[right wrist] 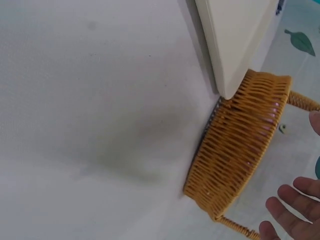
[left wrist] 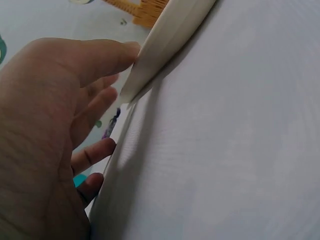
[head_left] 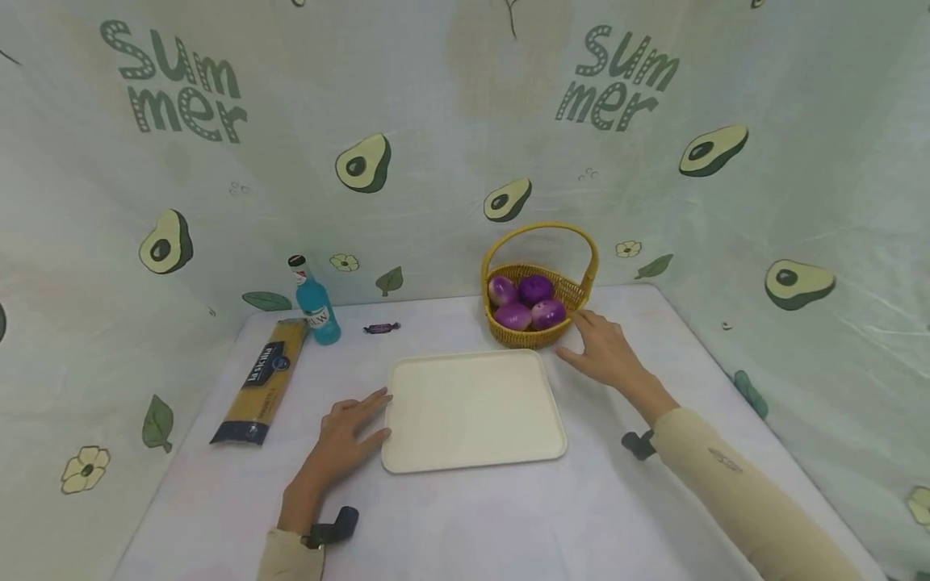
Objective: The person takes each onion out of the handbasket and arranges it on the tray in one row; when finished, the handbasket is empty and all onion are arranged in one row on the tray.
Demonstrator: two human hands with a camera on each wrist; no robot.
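Note:
A cream rectangular tray (head_left: 475, 411) lies on the table. At its left edge, my left hand (head_left: 343, 442) has its fingers and thumb extended, and in the left wrist view the thumb tip meets the tray's rim (left wrist: 159, 55). Behind the tray stands a yellow-brown wicker basket (head_left: 529, 339) with an arched handle, holding several round purple onions (head_left: 513, 316). My right hand (head_left: 605, 353) is beside the basket's right side, fingers spread and nothing held. The right wrist view has its fingers (right wrist: 295, 207) near the basket's wall (right wrist: 240, 142) and handle.
To the left lie a spaghetti packet (head_left: 265, 379) and, behind it, a standing bottle of blue drink (head_left: 317, 307). A small purple wrapped candy (head_left: 382, 328) rests between bottle and basket. A patterned cloth (head_left: 436, 105) hangs behind and at both sides of the white table (head_left: 465, 524).

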